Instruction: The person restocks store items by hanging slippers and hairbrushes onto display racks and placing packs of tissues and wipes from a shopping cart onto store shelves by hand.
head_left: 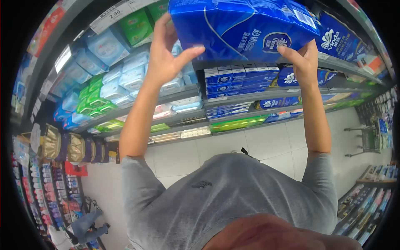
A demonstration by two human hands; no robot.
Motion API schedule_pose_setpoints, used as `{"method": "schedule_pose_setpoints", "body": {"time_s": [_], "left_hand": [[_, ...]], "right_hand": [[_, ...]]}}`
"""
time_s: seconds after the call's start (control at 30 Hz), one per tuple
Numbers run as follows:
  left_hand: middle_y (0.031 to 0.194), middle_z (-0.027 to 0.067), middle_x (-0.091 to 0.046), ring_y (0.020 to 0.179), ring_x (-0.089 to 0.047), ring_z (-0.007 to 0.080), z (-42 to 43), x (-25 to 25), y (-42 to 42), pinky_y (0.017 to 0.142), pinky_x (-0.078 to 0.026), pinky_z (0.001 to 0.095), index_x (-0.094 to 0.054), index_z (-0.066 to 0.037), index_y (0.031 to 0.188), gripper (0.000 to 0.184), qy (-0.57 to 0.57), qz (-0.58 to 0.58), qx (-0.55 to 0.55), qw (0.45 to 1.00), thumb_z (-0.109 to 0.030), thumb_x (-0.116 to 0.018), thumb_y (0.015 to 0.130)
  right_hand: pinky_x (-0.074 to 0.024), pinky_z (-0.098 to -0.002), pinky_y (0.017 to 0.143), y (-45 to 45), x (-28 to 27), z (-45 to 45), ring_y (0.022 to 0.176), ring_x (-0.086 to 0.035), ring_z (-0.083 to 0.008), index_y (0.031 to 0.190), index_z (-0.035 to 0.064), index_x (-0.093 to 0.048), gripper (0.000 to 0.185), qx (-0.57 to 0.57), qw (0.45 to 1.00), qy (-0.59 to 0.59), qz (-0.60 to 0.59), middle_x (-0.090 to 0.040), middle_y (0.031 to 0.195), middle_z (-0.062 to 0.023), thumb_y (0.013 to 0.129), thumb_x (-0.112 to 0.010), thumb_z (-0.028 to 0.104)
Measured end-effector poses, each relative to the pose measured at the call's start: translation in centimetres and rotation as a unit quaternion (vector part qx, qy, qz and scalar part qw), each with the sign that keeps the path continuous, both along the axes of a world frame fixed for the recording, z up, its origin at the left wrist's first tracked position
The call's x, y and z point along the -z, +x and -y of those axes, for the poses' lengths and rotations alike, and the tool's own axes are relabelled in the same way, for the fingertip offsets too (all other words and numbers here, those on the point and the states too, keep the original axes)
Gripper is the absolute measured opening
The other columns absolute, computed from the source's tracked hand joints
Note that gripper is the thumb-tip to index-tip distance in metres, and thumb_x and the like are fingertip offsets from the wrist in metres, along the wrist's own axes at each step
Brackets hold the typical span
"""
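Observation:
A large blue Vinda tissue pack is up in front of the shelves at the top of the head view, with both hands on it. My left hand grips its left end, thumb on the near face and fingers partly hidden behind the edge. At the lower right corner, my right hand clasps the pack, its thumb lying near the round logo and the other fingers mostly hidden. Behind and below the pack, smaller blue Vinda packs are stacked on a shelf.
Light blue wipes packs and green packs fill shelves at left. Gold-and-purple packages hang at the shelf end. A shopping cart stands on the tiled floor at right. Another person is in the aisle at lower left.

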State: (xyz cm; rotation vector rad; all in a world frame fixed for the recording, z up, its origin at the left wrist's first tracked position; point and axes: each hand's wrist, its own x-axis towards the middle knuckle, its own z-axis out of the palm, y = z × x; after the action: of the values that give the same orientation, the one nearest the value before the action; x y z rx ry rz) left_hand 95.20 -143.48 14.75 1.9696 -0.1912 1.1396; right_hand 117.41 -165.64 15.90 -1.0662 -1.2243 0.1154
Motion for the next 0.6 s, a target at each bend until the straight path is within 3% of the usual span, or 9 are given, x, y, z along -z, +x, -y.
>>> {"method": "schedule_pose_setpoints", "body": {"time_s": [0.1, 0.17, 0.2, 0.23, 0.27, 0.33, 0.4, 0.47, 0.6], "left_hand": [[0.120, 0.0145, -0.053, 0.109, -0.057, 0.0229, -0.7, -1.1, 0.7, 0.092, -0.047, 0.0351, -0.029, -0.002, 0.136, 0.082, 0.073, 0.032, -0.023, 0.997, -0.001, -0.078, 0.071], [0.138, 0.0133, -0.040, 0.123, -0.043, 0.0226, -0.5, -1.6, 0.8, 0.104, -0.035, 0.0356, -0.019, -0.003, 0.143, 0.093, 0.038, -0.008, -0.056, 0.998, -0.004, -0.078, 0.070], [0.114, 0.0141, -0.058, 0.099, -0.062, 0.0224, -0.9, -1.0, 1.3, 0.085, -0.051, 0.0329, -0.026, -0.001, 0.137, 0.083, 0.062, 0.024, -0.047, 0.997, 0.003, -0.076, 0.071], [0.114, 0.0141, -0.058, 0.099, -0.062, 0.0224, -1.3, -0.4, 1.5, 0.085, -0.051, 0.0329, -0.026, -0.001, 0.137, 0.083, 0.064, 0.022, -0.043, 0.997, 0.003, -0.076, 0.071], [0.110, 0.0136, -0.060, 0.094, -0.064, 0.0220, -1.7, 0.2, 1.5, 0.083, -0.052, 0.0325, -0.025, -0.001, 0.137, 0.083, 0.103, -0.006, -0.109, 0.989, 0.005, -0.075, 0.071], [0.127, 0.0184, -0.054, 0.113, -0.057, 0.0295, -3.2, 1.6, 1.7, 0.095, -0.044, 0.0380, -0.022, -0.005, 0.144, 0.096, 0.069, -0.042, -0.117, 0.990, -0.010, -0.081, 0.069], [0.126, 0.0182, -0.055, 0.112, -0.057, 0.0296, -4.0, 2.4, 2.0, 0.094, -0.045, 0.0379, -0.022, -0.005, 0.144, 0.095, 0.077, -0.053, -0.140, 0.986, -0.009, -0.081, 0.069], [0.124, 0.0180, -0.055, 0.110, -0.058, 0.0297, -4.4, 2.6, 2.3, 0.094, -0.046, 0.0379, -0.022, -0.005, 0.144, 0.095, 0.085, -0.064, -0.166, 0.980, -0.009, -0.080, 0.069], [0.120, 0.0164, -0.059, 0.108, -0.060, 0.0279, -5.1, 2.2, 3.2, 0.090, -0.047, 0.0361, -0.024, -0.006, 0.143, 0.095, 0.080, -0.109, -0.184, 0.974, -0.010, -0.081, 0.067]], "right_hand": [[-0.0440, -0.0288, 0.086, -0.7, -0.9, -0.4, 0.094, -0.059, -0.0171, 0.113, -0.0038, -0.055, 0.047, 0.096, 0.993, -0.071, -0.001, -0.063, 0.102, -0.0098, 0.071, -0.072, 0.006], [-0.0456, -0.0276, 0.081, -0.1, -0.3, -1.7, 0.087, -0.060, -0.0141, 0.100, -0.0021, -0.061, 0.030, 0.148, 0.988, -0.049, 0.015, -0.066, 0.095, -0.0069, 0.072, -0.070, 0.003], [-0.0456, -0.0274, 0.081, -0.2, -0.1, -2.1, 0.087, -0.061, -0.0140, 0.100, -0.0017, -0.061, 0.030, 0.155, 0.986, -0.058, 0.005, -0.066, 0.094, -0.0066, 0.072, -0.069, 0.003], [-0.0456, -0.0271, 0.081, -0.3, 0.2, -2.4, 0.087, -0.061, -0.0138, 0.101, -0.0013, -0.062, 0.030, 0.162, 0.984, -0.069, -0.006, -0.067, 0.094, -0.0063, 0.072, -0.069, 0.002], [-0.0455, -0.0269, 0.082, 0.0, 0.8, -2.9, 0.088, -0.062, -0.0138, 0.100, -0.0014, -0.062, 0.029, 0.156, 0.986, -0.062, -0.019, -0.068, 0.093, -0.0065, 0.072, -0.068, 0.000], [-0.0457, -0.0267, 0.082, 0.6, 2.0, -4.1, 0.088, -0.062, -0.0137, 0.105, -0.0012, -0.058, 0.036, 0.148, 0.988, -0.039, -0.015, -0.067, 0.095, -0.0062, 0.071, -0.069, -0.003], [-0.0458, -0.0266, 0.082, 0.7, 2.3, -4.8, 0.089, -0.062, -0.0135, 0.108, -0.0012, -0.057, 0.039, 0.129, 0.991, -0.013, -0.012, -0.067, 0.096, -0.0060, 0.071, -0.069, -0.004], [-0.0458, -0.0270, 0.082, 0.7, 2.3, -5.1, 0.090, -0.061, -0.0133, 0.111, -0.0010, -0.054, 0.043, 0.169, 0.982, -0.079, 0.013, -0.066, 0.097, -0.0063, 0.071, -0.069, -0.004], [-0.0460, -0.0270, 0.082, 0.7, 2.5, -6.3, 0.090, -0.061, -0.0135, 0.119, -0.0019, -0.052, 0.051, 0.165, 0.986, -0.034, -0.001, -0.065, 0.099, -0.0085, 0.070, -0.068, -0.003]]}}
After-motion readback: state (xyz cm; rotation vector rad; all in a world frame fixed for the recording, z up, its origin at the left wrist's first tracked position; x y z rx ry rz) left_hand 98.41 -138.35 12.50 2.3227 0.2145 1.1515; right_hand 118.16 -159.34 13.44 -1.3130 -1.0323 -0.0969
